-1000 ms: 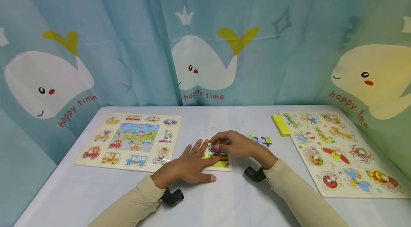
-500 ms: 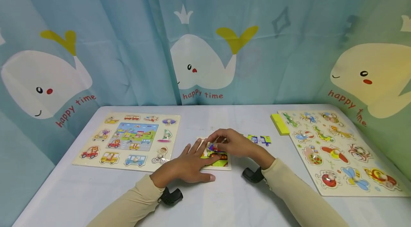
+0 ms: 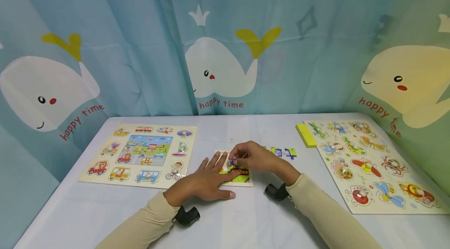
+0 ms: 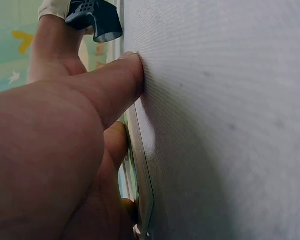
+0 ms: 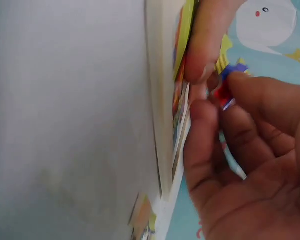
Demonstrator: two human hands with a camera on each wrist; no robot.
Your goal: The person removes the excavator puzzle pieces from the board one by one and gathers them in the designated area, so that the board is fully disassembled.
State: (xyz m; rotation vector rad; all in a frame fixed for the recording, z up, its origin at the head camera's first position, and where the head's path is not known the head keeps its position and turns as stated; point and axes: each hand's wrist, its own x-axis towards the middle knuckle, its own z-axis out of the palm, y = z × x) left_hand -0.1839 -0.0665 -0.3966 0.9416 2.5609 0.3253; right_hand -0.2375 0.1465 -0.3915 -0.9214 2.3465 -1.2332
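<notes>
A small puzzle board [image 3: 242,179] with a yellow-green picture lies at the middle of the table. My left hand [image 3: 206,181] rests spread over its left part, and the left thumb [image 4: 121,80] touches the tablecloth by the near edge. Above the board, my right hand [image 3: 258,156] pinches a blue, red and yellow puzzle piece [image 5: 235,69] between thumb and fingers. In the right wrist view the piece is tilted off the board [image 5: 162,100]. Fingers hide much of the board's picture.
Loose puzzle pieces [image 3: 284,152] lie right of my right hand. A vehicle peg board [image 3: 92,151] is at left, an insect peg board [image 3: 351,198] at right. A yellow block [image 3: 306,135] touches the insect board. A whale-print curtain [image 3: 158,65] stands behind the table.
My right fingers have shifted slightly over the board, with the puzzle piece turning a little between them. The left hand stays in place on the board.
</notes>
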